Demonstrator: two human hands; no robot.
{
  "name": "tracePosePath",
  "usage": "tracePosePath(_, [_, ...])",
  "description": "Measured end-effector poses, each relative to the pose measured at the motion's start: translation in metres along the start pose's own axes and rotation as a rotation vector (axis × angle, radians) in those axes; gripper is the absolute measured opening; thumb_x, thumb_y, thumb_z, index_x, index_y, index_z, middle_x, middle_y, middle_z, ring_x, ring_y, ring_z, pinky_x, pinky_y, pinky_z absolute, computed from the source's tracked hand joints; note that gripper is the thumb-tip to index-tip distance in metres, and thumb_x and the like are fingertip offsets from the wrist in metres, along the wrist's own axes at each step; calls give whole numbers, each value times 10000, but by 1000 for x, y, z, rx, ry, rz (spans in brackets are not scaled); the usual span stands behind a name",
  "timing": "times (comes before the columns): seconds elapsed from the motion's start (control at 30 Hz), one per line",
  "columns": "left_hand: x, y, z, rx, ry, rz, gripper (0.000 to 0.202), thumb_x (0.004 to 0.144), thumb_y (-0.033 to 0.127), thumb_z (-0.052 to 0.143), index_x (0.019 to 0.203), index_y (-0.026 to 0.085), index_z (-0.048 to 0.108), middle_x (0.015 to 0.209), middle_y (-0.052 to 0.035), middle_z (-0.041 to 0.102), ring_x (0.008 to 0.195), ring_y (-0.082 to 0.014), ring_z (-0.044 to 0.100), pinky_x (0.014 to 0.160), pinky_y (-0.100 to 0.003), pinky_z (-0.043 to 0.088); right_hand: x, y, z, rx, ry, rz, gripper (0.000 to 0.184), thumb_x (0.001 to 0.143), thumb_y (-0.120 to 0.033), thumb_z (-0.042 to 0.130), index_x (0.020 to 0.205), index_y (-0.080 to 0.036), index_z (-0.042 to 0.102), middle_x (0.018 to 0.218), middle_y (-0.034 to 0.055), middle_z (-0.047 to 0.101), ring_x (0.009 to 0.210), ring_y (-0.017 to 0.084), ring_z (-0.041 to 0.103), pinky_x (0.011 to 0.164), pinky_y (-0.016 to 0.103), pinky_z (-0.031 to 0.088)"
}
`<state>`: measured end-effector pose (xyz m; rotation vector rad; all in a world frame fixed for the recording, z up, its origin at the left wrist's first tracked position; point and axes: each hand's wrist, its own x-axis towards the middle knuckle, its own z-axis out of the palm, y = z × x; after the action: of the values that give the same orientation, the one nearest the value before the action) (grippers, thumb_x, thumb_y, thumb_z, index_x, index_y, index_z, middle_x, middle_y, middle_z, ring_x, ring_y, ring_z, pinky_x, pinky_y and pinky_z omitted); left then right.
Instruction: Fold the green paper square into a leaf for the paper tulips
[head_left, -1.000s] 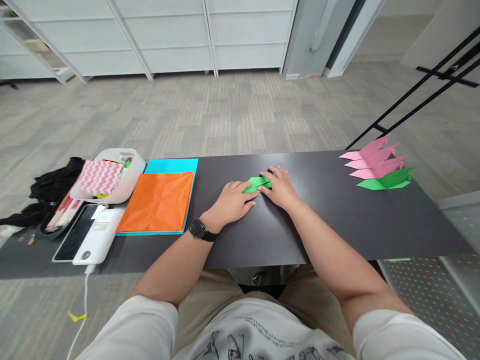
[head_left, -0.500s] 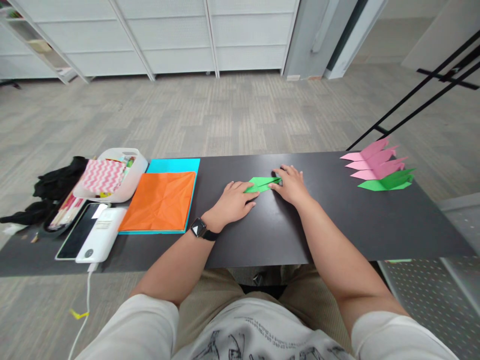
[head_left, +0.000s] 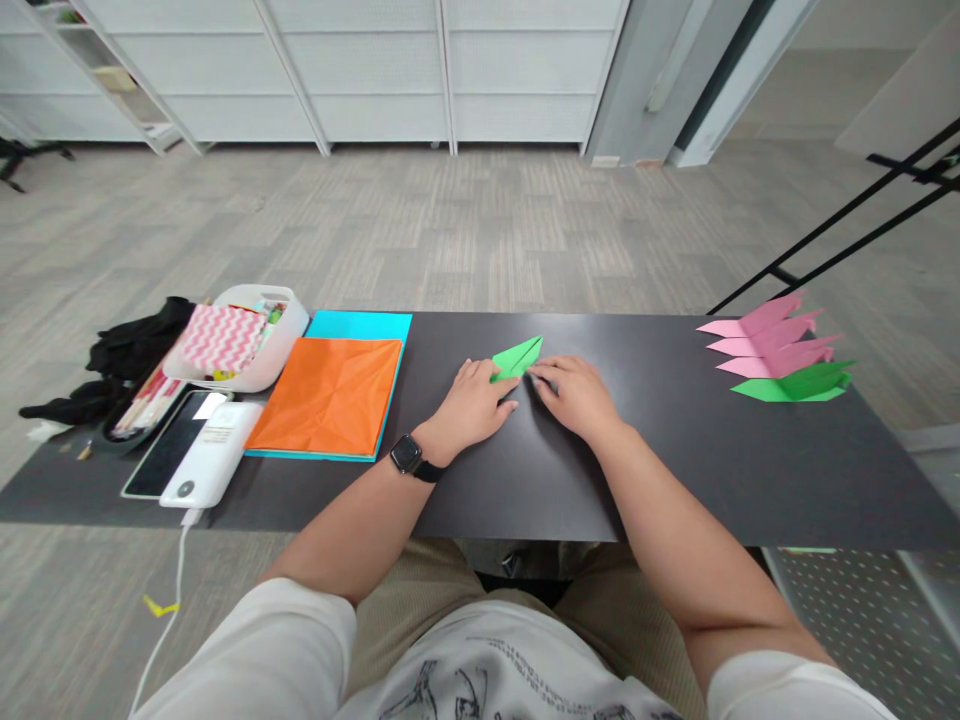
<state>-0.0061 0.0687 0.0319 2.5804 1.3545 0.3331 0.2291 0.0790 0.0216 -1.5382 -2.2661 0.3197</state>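
Note:
On the dark table in front of me lies a folded piece of green origami paper (head_left: 519, 355), long and pointed, its tip angled to the far right. My left hand (head_left: 474, 405) holds its left end down, with the fingers over the paper and the thumb along its near side. My right hand (head_left: 574, 392) is at the paper's near right edge, fingers bent and gathered together. What lies under these fingertips is hard to make out.
Orange paper (head_left: 330, 395) lies on blue paper (head_left: 364, 324) at left. Beyond are a white basket (head_left: 289, 335), a phone (head_left: 161, 450) and a white power bank (head_left: 214, 455) with a cable. Pink folded papers (head_left: 772, 340) and a green folded paper (head_left: 799, 384) stand at right.
The green paper has turned, its free tip now pointing away to the far right. My right hand has come nearer and left, from the tip to the near edge. The view has shifted slightly.

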Motion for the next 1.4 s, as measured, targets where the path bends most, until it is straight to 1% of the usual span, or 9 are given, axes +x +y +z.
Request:
tracePosePath(0.1, [0,4,-3,-7,-14,34,430,1047,385,679,1454,248,711,1343,-137,637,1339,-309,581,1306,-586,360,-2,-3,4,-40,-13,-26,371,1039,-299,580,1326,-300,815,1397,92,740,1283,344,636,1159,560,495])
tracePosePath(0.27, [0,11,-9,-61,-45,69,363,1074,369,645,1407,256,733,1282,-96,713,1274,-283,651,1327,-599,340,-2,1,5,-63,15,6,373,1033,-246,564,1255,-352,845,1405,61,744,1312,342,628,1200,616,442])
tracePosePath(0.47, [3,13,-7,-193,-74,167,315,1096,319,597,1381,293,728,1365,-51,762,1302,-253,682,1330,-551,355,2,13,7,-20,49,-10,299,1025,-284,635,1222,-314,858,1356,75,776,1255,348,665,1155,600,471])
tracePosePath(0.57, [5,7,-5,-208,-3,117,275,1052,283,671,1319,295,739,1339,-42,773,1283,-249,689,1313,-532,379,5,18,11,29,52,-73,310,987,-211,670,1217,-307,854,1301,65,805,1220,326,686,1120,563,496])
tracePosePath(0.67, [7,-4,-5,-175,95,37,326,967,276,793,1287,266,731,1369,-71,753,1313,-287,665,1299,-563,386,9,21,15,72,49,-141,356,966,-134,660,1197,-323,854,1284,41,818,1220,309,693,1111,545,495])
tracePosePath(0.83, [11,-19,1,-216,77,132,360,952,262,811,1299,273,719,1472,-68,706,1415,-282,611,1309,-553,372,13,26,21,159,39,-250,351,971,-88,620,1079,-310,870,1225,33,831,1161,272,706,1089,496,512])
tracePosePath(1.07, [14,-16,11,-231,62,160,221,998,279,754,1218,287,772,1378,-37,757,1320,-267,654,1196,-479,456,9,27,17,191,83,-213,304,1000,-142,616,1071,-300,866,1089,63,808,1023,260,710,996,456,548])
tracePosePath(1.27, [11,-11,3,-140,79,55,174,1022,376,740,1171,318,806,1277,-27,773,1196,-264,649,1138,-494,418,7,23,12,182,42,-234,251,1025,-238,644,1111,-312,868,1151,57,824,1082,276,724,1050,491,533])
tracePosePath(1.4, [11,-13,1,-113,63,46,178,1014,441,756,1125,322,828,1190,-34,766,1146,-266,629,1118,-492,405,8,22,10,169,-5,-254,221,964,-299,764,1162,-323,860,1241,55,814,1164,306,712,1089,537,503])
